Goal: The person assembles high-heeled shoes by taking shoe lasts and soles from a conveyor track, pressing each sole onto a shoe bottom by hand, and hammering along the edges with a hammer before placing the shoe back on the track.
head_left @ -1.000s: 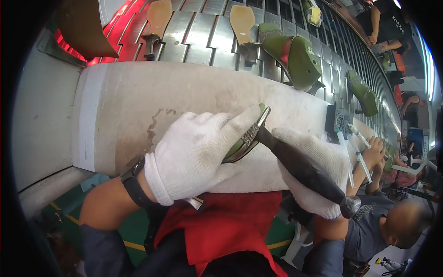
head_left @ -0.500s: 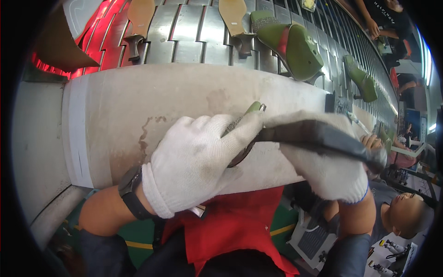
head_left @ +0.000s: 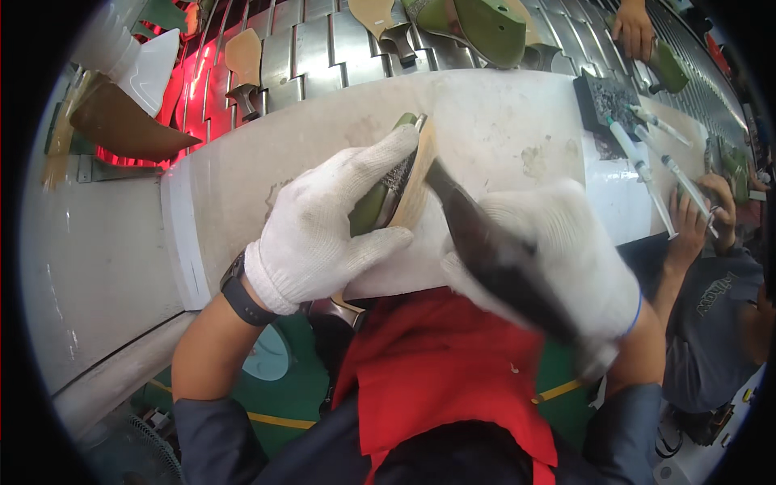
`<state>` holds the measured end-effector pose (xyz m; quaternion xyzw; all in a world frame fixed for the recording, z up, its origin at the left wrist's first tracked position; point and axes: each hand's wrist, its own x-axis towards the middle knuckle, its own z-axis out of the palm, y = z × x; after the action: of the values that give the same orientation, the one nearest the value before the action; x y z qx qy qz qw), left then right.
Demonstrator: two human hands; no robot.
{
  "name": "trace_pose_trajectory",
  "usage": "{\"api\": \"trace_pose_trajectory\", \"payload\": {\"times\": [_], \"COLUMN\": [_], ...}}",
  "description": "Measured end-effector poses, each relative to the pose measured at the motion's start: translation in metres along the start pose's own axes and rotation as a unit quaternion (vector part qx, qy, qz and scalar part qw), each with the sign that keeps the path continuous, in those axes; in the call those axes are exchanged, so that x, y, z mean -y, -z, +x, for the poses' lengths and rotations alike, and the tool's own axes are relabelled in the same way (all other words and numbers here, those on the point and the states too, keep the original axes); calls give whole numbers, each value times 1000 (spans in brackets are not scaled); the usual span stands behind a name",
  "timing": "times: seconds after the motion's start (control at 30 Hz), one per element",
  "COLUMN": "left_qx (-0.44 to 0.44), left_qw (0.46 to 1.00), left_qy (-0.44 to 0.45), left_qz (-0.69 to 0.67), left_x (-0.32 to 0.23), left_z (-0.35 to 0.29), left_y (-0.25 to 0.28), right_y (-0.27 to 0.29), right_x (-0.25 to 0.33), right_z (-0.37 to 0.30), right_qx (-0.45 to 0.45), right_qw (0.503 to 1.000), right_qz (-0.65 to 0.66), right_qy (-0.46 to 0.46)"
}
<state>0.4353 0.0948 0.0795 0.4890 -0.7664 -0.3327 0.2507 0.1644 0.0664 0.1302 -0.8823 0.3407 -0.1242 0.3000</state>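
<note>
My left hand (head_left: 323,222), in a white knitted glove, grips a green high-heeled shoe (head_left: 369,208) tilted on its side above the worktable. A tan sole (head_left: 417,184) lies along the shoe's underside, facing right. Its heel (head_left: 339,309) shows below my left wrist, near the table's front edge. My gloved right hand (head_left: 558,250) is closed around a dark hammer (head_left: 493,250), smeared by motion. The narrow end of its head points at the sole, and its round metal end hangs toward my right forearm. The handle is hidden in the glove.
The pale worktable (head_left: 501,121) stretches before me. Beyond it runs a metal slat conveyor (head_left: 323,48) with green shoes (head_left: 493,32) and tan heeled soles (head_left: 242,61). Several syringes (head_left: 643,170) lie by a black block (head_left: 602,105) at right. A co-worker's hands (head_left: 699,218) are close by.
The hammer has swung down and left, its head now steeply slanted. My left hand has turned the shoe so its tan sole shows. The view has shifted, and another person's hand reaches the conveyor.
</note>
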Motion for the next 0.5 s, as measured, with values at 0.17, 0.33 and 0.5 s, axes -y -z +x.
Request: {"api": "trace_pose_trajectory", "payload": {"times": [0.17, 0.33, 0.5], "left_qx": [0, -34, 7], "left_qw": [1000, 999, 999], "left_qy": [-12, -22, -19], "left_qz": [-26, -12, 34], "left_x": [3, 3, 7], "left_z": [0, -5, -5], "left_y": [-2, -5, 7], "right_y": [-23, -68, -69], "right_x": [5, -18, -19], "right_z": [-29, -15, -20], "right_qx": [-138, -238, -250], "right_qw": [973, 880, 834], "right_qz": [143, 408, 485], "right_qy": [-118, -57, -84]}}
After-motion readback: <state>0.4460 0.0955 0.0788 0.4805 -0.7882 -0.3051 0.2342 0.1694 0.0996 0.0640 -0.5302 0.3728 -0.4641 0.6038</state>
